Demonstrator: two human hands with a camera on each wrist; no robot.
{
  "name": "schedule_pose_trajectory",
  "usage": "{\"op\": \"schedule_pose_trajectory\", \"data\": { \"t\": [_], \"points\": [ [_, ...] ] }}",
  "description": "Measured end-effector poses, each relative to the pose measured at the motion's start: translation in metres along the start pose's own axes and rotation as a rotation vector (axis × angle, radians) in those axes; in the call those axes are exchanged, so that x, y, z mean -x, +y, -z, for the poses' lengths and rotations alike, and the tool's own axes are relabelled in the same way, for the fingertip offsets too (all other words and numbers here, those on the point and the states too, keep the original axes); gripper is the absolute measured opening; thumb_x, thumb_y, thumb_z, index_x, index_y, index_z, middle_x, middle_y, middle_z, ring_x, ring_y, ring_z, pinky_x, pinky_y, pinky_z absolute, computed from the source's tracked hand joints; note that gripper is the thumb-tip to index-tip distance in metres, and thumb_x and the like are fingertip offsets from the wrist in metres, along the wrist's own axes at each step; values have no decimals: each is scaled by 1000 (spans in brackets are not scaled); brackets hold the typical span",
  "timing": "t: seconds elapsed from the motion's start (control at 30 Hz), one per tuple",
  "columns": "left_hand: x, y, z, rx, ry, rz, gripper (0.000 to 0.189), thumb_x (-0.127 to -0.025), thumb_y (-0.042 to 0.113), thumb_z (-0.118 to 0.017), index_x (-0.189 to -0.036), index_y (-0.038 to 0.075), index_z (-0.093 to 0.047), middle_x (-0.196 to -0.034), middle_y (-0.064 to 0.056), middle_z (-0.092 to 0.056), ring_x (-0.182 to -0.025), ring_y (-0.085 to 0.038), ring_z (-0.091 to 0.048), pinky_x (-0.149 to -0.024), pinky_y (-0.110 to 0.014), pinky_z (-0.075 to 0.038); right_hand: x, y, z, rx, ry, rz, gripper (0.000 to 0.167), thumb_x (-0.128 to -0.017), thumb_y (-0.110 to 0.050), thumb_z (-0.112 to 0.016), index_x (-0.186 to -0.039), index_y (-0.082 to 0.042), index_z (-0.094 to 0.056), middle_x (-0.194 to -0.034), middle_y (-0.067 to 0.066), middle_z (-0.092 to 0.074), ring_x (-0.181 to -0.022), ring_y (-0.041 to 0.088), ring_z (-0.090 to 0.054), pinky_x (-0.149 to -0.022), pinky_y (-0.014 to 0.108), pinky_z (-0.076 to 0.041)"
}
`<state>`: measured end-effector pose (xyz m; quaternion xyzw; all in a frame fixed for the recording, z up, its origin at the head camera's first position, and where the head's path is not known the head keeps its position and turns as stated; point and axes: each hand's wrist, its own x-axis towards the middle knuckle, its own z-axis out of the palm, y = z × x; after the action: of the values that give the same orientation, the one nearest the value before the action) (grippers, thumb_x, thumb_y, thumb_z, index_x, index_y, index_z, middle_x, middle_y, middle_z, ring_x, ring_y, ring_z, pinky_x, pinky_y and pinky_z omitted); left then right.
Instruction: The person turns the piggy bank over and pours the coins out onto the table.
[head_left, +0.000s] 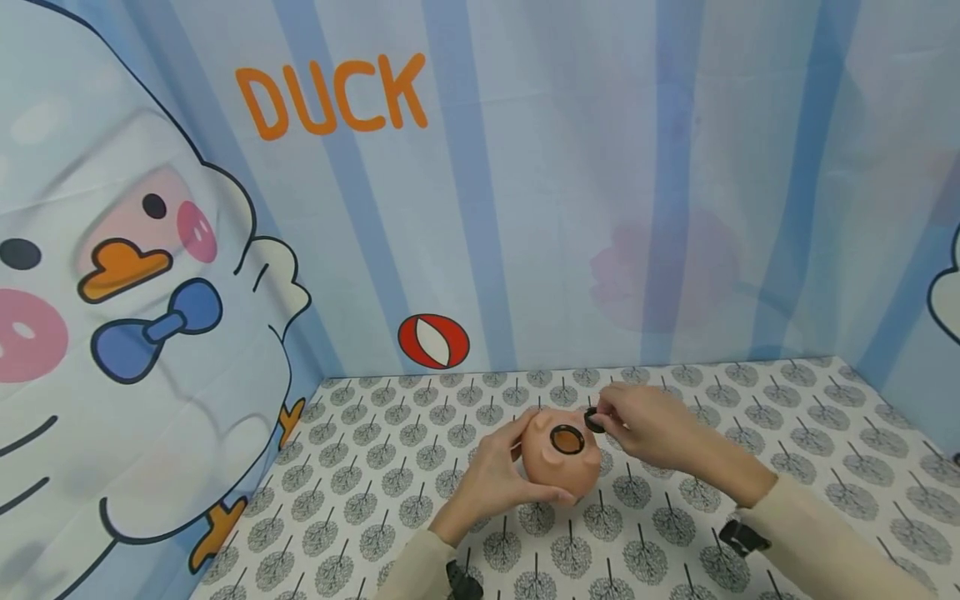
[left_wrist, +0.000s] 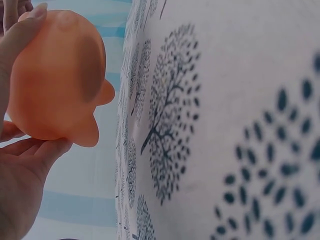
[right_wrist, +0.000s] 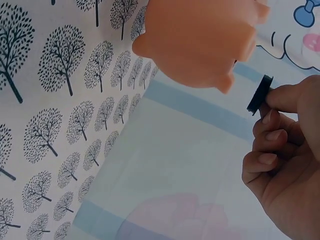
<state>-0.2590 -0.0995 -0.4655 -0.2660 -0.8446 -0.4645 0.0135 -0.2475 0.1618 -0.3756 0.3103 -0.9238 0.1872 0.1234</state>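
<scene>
My left hand grips a peach-coloured piggy bank, thumb on its near side and fingers on the far side. In the head view its underside faces me, with short stubby feet around a round, black-rimmed hole. The left wrist view shows the piggy bank held off the tablecloth. My right hand pinches a small round black stopper between thumb and fingers. In the right wrist view a small gap separates the stopper from the piggy bank.
A white tablecloth printed with dark trees covers the table. Behind it hangs a pale blue striped curtain with the word DUCK, and a large cartoon duck is on the left side. Dark straps with cameras sit at the wrists.
</scene>
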Motion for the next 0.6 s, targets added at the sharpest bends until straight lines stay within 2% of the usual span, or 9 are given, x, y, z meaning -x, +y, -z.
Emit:
{"op": "schedule_pose_trajectory", "data": {
  "t": [0.27, 0.6],
  "points": [
    [-1, 0, 0, 14, -3, -22, 110, -71, 54, -96, -162, 39, -36, -155, 15, -54, -139, -11, -59, -118, -36, -52, 12, 10, 9, 10, 30, -54, 9, -100, -13, -70, -92, -11, -69, -78, -6, -62, -61, 0, -45, -54, 19, -40],
    [0, 2, 2, -5, 1, -13, 115, -70, 55, -96, -164, 30, -34, -159, 10, -52, -142, -15, -58, -118, -34, -52, 28, 41, 16, 17, 55, -122, 8, -100, -14, -70, -94, -9, -70, -81, -5, -67, -64, 1, -51, -57, 22, -47]
  ]
}}
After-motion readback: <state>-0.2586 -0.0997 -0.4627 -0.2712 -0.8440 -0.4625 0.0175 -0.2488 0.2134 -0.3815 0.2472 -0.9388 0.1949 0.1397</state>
